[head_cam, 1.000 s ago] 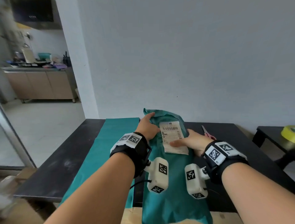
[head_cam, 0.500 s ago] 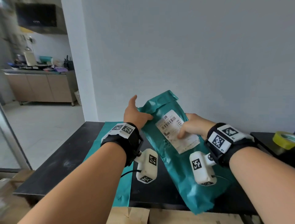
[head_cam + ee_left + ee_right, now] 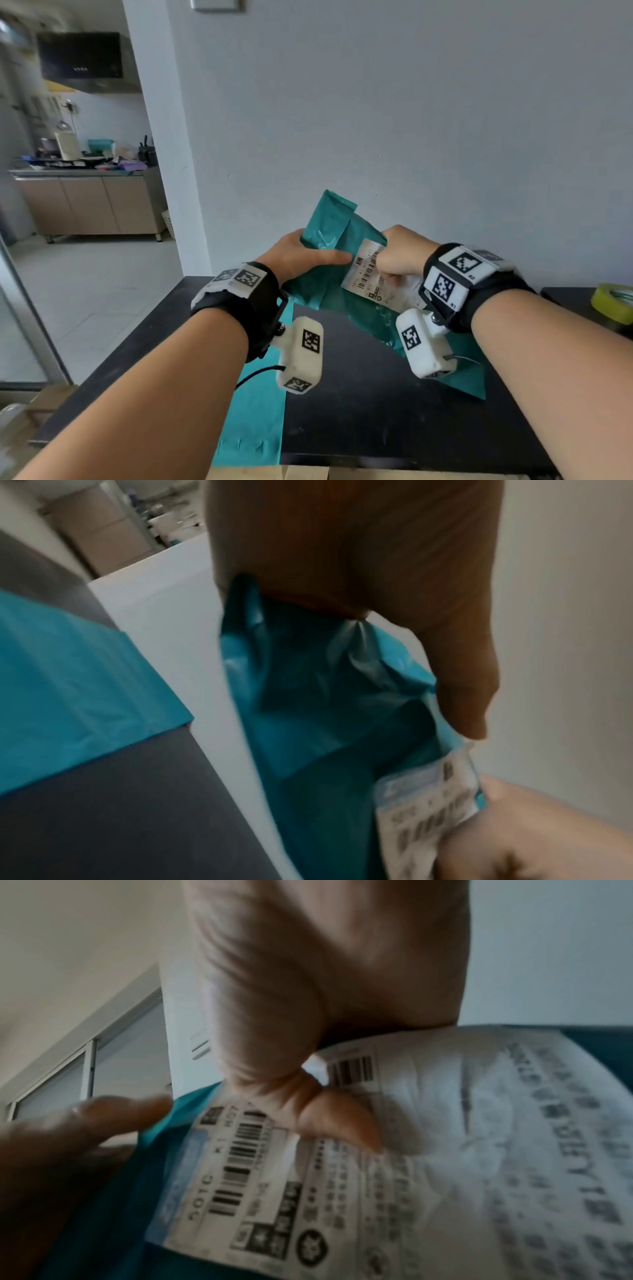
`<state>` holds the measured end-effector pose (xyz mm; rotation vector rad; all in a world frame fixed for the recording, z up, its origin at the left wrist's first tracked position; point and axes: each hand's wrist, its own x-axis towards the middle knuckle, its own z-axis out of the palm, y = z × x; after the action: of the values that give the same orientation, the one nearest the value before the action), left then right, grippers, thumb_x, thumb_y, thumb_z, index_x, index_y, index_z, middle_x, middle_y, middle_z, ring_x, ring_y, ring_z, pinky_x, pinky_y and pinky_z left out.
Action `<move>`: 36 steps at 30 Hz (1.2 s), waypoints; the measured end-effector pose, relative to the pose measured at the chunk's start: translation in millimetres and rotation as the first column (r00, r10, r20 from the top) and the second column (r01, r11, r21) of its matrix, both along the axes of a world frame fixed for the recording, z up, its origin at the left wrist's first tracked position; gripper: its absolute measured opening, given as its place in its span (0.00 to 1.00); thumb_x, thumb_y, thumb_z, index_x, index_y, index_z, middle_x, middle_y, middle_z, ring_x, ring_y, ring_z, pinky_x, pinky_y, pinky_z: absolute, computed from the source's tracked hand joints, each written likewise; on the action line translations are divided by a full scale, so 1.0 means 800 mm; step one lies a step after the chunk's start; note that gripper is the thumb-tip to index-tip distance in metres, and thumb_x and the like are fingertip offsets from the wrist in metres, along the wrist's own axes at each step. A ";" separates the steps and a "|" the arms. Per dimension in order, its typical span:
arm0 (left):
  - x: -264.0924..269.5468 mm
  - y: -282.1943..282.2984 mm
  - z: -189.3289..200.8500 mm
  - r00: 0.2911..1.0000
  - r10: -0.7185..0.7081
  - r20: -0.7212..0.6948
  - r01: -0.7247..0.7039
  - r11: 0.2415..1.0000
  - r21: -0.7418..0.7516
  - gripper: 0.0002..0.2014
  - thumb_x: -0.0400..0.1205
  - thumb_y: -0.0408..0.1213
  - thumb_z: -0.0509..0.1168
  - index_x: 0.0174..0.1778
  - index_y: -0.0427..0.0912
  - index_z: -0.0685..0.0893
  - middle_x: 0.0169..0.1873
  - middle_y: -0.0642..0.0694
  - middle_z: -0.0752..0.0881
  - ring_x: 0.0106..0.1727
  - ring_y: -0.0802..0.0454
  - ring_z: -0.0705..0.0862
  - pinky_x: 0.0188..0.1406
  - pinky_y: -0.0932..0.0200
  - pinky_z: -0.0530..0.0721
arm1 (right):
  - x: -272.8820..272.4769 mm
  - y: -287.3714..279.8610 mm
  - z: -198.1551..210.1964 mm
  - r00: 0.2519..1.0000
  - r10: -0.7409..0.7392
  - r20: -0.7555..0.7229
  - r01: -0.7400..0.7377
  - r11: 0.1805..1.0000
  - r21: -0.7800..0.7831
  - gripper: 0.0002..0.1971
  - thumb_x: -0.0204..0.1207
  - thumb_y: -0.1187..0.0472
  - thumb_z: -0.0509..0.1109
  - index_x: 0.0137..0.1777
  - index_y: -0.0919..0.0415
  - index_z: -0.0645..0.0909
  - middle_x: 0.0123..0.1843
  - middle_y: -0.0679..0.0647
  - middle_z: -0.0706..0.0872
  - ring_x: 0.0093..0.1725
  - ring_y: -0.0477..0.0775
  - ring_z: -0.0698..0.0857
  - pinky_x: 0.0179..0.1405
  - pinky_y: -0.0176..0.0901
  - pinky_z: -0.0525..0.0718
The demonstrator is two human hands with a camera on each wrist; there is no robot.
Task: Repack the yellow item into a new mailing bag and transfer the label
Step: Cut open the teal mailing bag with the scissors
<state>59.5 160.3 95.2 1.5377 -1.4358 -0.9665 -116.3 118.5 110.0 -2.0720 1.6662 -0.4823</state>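
Note:
Both hands hold a filled teal mailing bag (image 3: 329, 236) up over the black table (image 3: 359, 394). My left hand (image 3: 301, 255) grips the bag's upper left side, thumb across the front. On the bag's front sits a white shipping label (image 3: 368, 284) with barcodes. My right hand (image 3: 397, 260) pinches the label's top edge; the right wrist view shows thumb and finger (image 3: 308, 1096) closed on the label (image 3: 445, 1150). A flat, empty teal bag (image 3: 257, 411) lies on the table at the left. The yellow item is hidden.
A roll of yellow tape (image 3: 613, 301) sits on a second dark surface at the far right. A grey wall stands close behind the table. Cardboard (image 3: 274, 474) shows below the table's near edge. A kitchen doorway opens at the left.
The filled bag has come up off the table and tilted. My right hand went from lying flat on the label to pinching its top edge; my left hand shifted to grip the bag's side.

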 end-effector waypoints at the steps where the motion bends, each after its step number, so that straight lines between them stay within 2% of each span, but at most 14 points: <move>1: 0.002 0.001 0.001 0.999 0.007 -0.037 -0.006 1.000 0.016 0.17 0.68 0.47 0.79 0.51 0.49 0.85 0.44 0.51 0.91 0.45 0.52 0.90 0.38 0.59 0.86 | 0.005 -0.002 0.003 1.000 0.007 -0.015 -0.007 1.000 -0.005 0.10 0.65 0.76 0.63 0.36 0.60 0.77 0.39 0.57 0.87 0.38 0.54 0.86 0.31 0.39 0.82; 4: 0.011 -0.010 -0.004 0.984 0.111 -0.142 -0.112 0.994 0.005 0.17 0.69 0.43 0.80 0.51 0.41 0.88 0.46 0.44 0.92 0.46 0.46 0.91 0.47 0.51 0.89 | 0.015 -0.009 0.005 0.998 0.043 -0.045 -0.045 0.997 -0.066 0.08 0.69 0.72 0.66 0.42 0.58 0.80 0.43 0.54 0.87 0.43 0.55 0.87 0.34 0.39 0.83; 7: 0.024 -0.027 -0.017 0.920 0.247 -0.303 -0.258 0.966 0.003 0.09 0.76 0.32 0.74 0.51 0.37 0.87 0.48 0.37 0.90 0.48 0.39 0.90 0.51 0.44 0.89 | 0.010 -0.023 -0.002 0.995 0.081 0.059 -0.076 0.993 -0.085 0.18 0.68 0.72 0.70 0.57 0.57 0.85 0.54 0.53 0.89 0.55 0.56 0.86 0.54 0.49 0.87; 10: 0.038 -0.047 -0.041 0.835 0.355 -0.419 -0.369 0.928 0.051 0.04 0.78 0.28 0.70 0.48 0.35 0.84 0.51 0.33 0.89 0.51 0.35 0.89 0.55 0.37 0.87 | -0.010 -0.034 -0.010 0.973 0.004 0.229 0.023 0.993 -0.116 0.21 0.69 0.68 0.74 0.62 0.53 0.85 0.59 0.52 0.87 0.61 0.52 0.84 0.67 0.48 0.80; 14: 0.046 -0.065 -0.072 0.710 0.473 -0.522 -0.472 0.869 0.145 0.12 0.79 0.30 0.67 0.57 0.30 0.83 0.55 0.34 0.88 0.55 0.34 0.87 0.60 0.38 0.84 | -0.048 -0.043 -0.041 0.930 -0.164 0.329 0.219 0.966 -0.137 0.15 0.72 0.65 0.70 0.58 0.55 0.88 0.59 0.53 0.88 0.62 0.55 0.84 0.69 0.47 0.78; 17: 0.038 -0.073 -0.092 0.658 0.556 -0.507 -0.535 0.820 0.205 0.18 0.80 0.32 0.64 0.65 0.29 0.80 0.57 0.35 0.85 0.60 0.35 0.85 0.62 0.47 0.83 | -0.074 -0.050 -0.075 0.932 -0.266 0.246 0.298 0.949 -0.100 0.13 0.76 0.67 0.65 0.56 0.63 0.88 0.60 0.60 0.88 0.62 0.62 0.84 0.66 0.51 0.80; 20: 0.021 -0.075 -0.110 0.597 0.631 -0.496 -0.583 0.766 0.272 0.11 0.80 0.31 0.62 0.55 0.29 0.82 0.48 0.37 0.84 0.44 0.40 0.83 0.51 0.51 0.86 | -0.095 -0.064 -0.114 0.938 -0.319 0.138 0.322 0.947 0.005 0.15 0.78 0.69 0.61 0.60 0.68 0.85 0.59 0.67 0.87 0.60 0.68 0.85 0.61 0.55 0.84; 22: 0.008 -0.078 -0.128 0.617 0.640 -0.459 -0.577 0.764 0.290 0.14 0.83 0.31 0.59 0.63 0.30 0.79 0.55 0.34 0.83 0.41 0.44 0.78 0.41 0.57 0.79 | -0.107 -0.076 -0.140 0.942 -0.329 0.058 0.326 0.944 0.053 0.16 0.78 0.67 0.62 0.63 0.68 0.83 0.61 0.67 0.86 0.62 0.67 0.84 0.62 0.54 0.84; 24: -0.005 -0.083 -0.144 0.625 0.619 -0.475 -0.549 0.781 0.297 0.20 0.84 0.32 0.58 0.72 0.30 0.74 0.69 0.32 0.78 0.48 0.47 0.74 0.47 0.57 0.74 | -0.115 -0.088 -0.160 0.951 -0.302 -0.072 0.306 0.950 0.056 0.16 0.79 0.65 0.61 0.63 0.68 0.83 0.60 0.63 0.86 0.60 0.64 0.84 0.55 0.47 0.82; 26: -0.015 -0.088 -0.153 0.646 0.608 -0.462 -0.538 0.791 0.290 0.21 0.84 0.32 0.58 0.73 0.30 0.73 0.73 0.32 0.75 0.50 0.47 0.72 0.46 0.56 0.73 | -0.117 -0.095 -0.172 0.941 -0.268 -0.206 0.286 0.956 0.063 0.11 0.78 0.66 0.60 0.51 0.66 0.84 0.52 0.59 0.85 0.50 0.60 0.82 0.42 0.41 0.75; 29: -0.025 -0.098 -0.163 0.742 0.549 -0.386 -0.466 0.835 0.292 0.14 0.84 0.32 0.59 0.63 0.32 0.81 0.68 0.32 0.79 0.39 0.47 0.75 0.32 0.59 0.75 | -0.120 -0.104 -0.184 0.931 -0.242 -0.273 0.280 0.954 0.110 0.09 0.74 0.66 0.62 0.32 0.60 0.74 0.39 0.54 0.79 0.39 0.56 0.78 0.29 0.39 0.67; 32: -0.030 -0.103 -0.171 0.859 0.445 -0.254 -0.363 0.878 0.311 0.05 0.82 0.31 0.62 0.47 0.38 0.84 0.51 0.38 0.79 0.46 0.46 0.78 0.48 0.52 0.84 | -0.122 -0.113 -0.191 0.917 -0.259 -0.302 0.300 0.949 0.096 0.08 0.72 0.66 0.62 0.31 0.61 0.73 0.35 0.55 0.79 0.34 0.55 0.77 0.24 0.40 0.66; 34: -0.033 -0.106 -0.175 0.887 0.405 -0.222 -0.318 0.884 0.343 0.02 0.77 0.28 0.67 0.41 0.38 0.82 0.47 0.40 0.81 0.48 0.45 0.81 0.58 0.45 0.85 | -0.125 -0.117 -0.194 0.905 -0.289 -0.313 0.322 0.945 0.058 0.07 0.73 0.64 0.62 0.35 0.63 0.76 0.38 0.57 0.80 0.37 0.58 0.79 0.24 0.39 0.67; 36: -0.037 -0.109 -0.178 0.894 0.375 -0.244 -0.267 0.885 0.382 0.13 0.67 0.25 0.73 0.47 0.32 0.83 0.48 0.38 0.87 0.48 0.40 0.88 0.54 0.39 0.87 | -0.126 -0.114 -0.194 0.887 -0.306 -0.347 0.346 0.937 0.057 0.05 0.73 0.63 0.64 0.38 0.63 0.78 0.38 0.57 0.82 0.36 0.59 0.81 0.25 0.37 0.69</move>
<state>30.2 73.3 -46.8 1.7103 -0.7807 -1.2260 -217.0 27.5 -45.1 -1.8686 2.2042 -0.1279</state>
